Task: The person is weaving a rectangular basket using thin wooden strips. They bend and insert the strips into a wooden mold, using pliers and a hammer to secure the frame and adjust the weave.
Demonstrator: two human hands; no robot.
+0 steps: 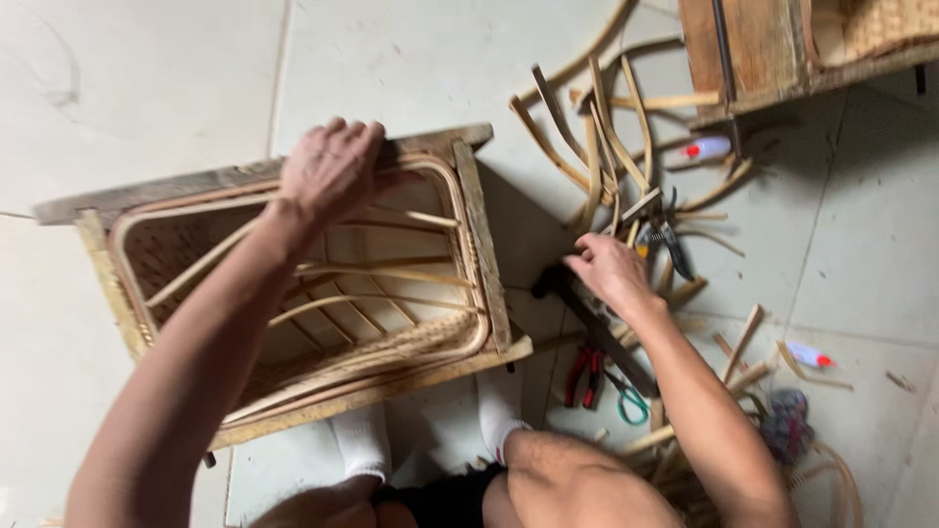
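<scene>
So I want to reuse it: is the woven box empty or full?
Nearly empty: the wooden-framed woven box shows its woven bottom, crossed only by a few cane strips.

Craft workshop floor: rattan strips (597, 147), pliers (584, 376), glue tubes (706, 149), wooden frame (293, 284) on tiles.

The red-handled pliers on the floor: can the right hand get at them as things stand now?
Probably yes. The right hand rests on the tool pile just above the red-handled pliers, empty as far as visible. Only a dark bar lies between; nothing covers the handles.
</scene>
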